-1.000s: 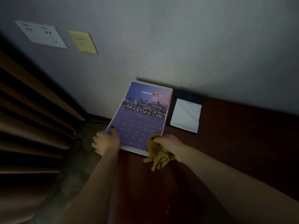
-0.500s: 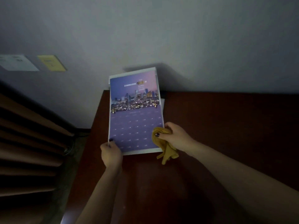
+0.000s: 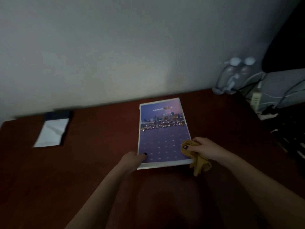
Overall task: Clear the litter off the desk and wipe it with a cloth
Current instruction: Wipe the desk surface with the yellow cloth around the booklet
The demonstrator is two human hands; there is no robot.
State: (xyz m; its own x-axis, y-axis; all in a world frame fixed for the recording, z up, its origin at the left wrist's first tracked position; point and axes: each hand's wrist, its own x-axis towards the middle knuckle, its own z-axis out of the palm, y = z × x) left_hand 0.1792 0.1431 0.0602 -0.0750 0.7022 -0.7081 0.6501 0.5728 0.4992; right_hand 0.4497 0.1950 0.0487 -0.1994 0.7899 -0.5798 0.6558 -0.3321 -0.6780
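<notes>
A purple calendar (image 3: pixel 162 129) with a city skyline picture sits over the middle of the dark red-brown desk (image 3: pixel 92 162), its far edge near the wall. My left hand (image 3: pixel 132 160) grips its near left corner, thumb on top. My right hand (image 3: pixel 204 148) holds the near right edge and also clutches a crumpled mustard-yellow cloth (image 3: pixel 198 161), which hangs down below the calendar's corner. Whether the calendar rests flat or is lifted slightly I cannot tell.
A dark notepad holder with white paper (image 3: pixel 52 131) lies at the desk's far left by the wall. Two clear water bottles (image 3: pixel 234 75) stand at the back right. Cables and a grey box (image 3: pixel 283 88) crowd the right edge, with a dark keyboard-like object (image 3: pixel 292 138) below.
Both hands carried the calendar from the desk's left end, where it leaned on the wall, rightward to the middle. The view swung right, bringing the bottles and cables into sight.
</notes>
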